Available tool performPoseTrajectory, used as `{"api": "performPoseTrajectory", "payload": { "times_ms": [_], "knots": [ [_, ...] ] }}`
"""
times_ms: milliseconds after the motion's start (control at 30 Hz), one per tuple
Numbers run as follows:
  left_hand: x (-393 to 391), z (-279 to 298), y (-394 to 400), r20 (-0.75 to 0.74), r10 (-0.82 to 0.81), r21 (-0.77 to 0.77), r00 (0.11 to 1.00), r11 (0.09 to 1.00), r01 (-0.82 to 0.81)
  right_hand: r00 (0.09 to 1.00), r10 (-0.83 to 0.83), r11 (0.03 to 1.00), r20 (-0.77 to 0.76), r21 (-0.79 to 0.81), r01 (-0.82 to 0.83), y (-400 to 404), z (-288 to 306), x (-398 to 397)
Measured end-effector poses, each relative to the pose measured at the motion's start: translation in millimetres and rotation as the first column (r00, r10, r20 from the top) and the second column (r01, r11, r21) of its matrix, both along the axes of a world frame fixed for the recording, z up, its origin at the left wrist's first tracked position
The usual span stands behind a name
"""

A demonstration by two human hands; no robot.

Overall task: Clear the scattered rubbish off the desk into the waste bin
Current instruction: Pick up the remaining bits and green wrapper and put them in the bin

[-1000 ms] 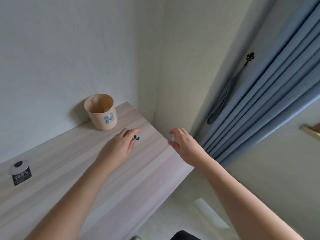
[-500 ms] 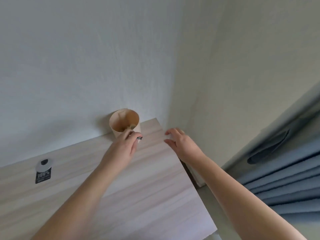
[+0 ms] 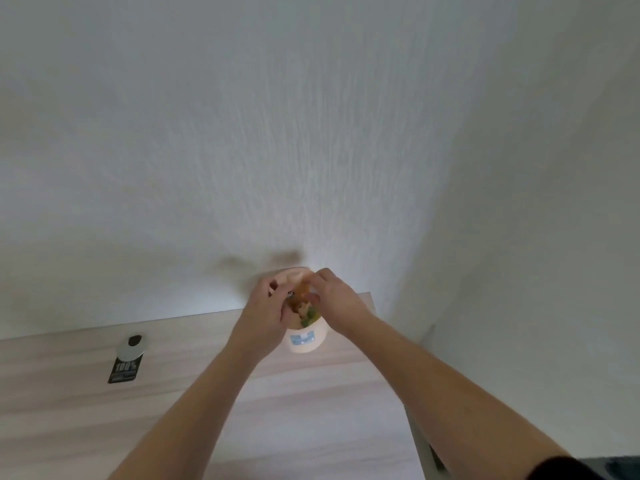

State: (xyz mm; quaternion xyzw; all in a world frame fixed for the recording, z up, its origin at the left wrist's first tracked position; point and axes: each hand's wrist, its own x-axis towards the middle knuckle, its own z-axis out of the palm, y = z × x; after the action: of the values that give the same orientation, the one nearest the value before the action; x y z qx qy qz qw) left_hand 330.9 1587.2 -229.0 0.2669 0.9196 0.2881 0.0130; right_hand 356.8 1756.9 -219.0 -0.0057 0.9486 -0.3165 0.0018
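Note:
A small beige paper waste bin [image 3: 307,345] with a blue label stands on the pale wooden desk [image 3: 311,417] against the wall. Orange and green rubbish [image 3: 305,312] fills its top. Both of my hands hover over its mouth. My left hand [image 3: 265,311] pinches a small dark, shiny scrap [image 3: 290,294] just above the rim. Beside it, my right hand [image 3: 337,299] has its fingers curled down over the opening; whatever they hold is hidden.
A black card marked "100%" with a white disc on it [image 3: 126,362] lies on the desk to the left. The desk's right edge [image 3: 412,420] ends near the room corner. White walls stand behind and to the right.
The view has swung left and away from the blue curtain. Both hands travelled from mid-desk to above the bin, the left one carrying the small dark scrap.

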Motion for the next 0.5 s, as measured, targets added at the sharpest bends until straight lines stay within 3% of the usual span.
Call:
{"api": "performPoseTrajectory", "payload": {
  "times_ms": [233,500],
  "knots": [
    [-19,-20,7,0.033,0.059,-0.064,0.998,0.996,-0.057,0.997,0.073,0.997,0.001,0.006,-0.073,-7,-24,-24],
    [-25,-30,16,-0.058,0.009,-0.075,0.998,0.997,-0.014,0.997,0.04,0.995,-0.068,0.095,-0.033,10,-33,-18]
  ]
}}
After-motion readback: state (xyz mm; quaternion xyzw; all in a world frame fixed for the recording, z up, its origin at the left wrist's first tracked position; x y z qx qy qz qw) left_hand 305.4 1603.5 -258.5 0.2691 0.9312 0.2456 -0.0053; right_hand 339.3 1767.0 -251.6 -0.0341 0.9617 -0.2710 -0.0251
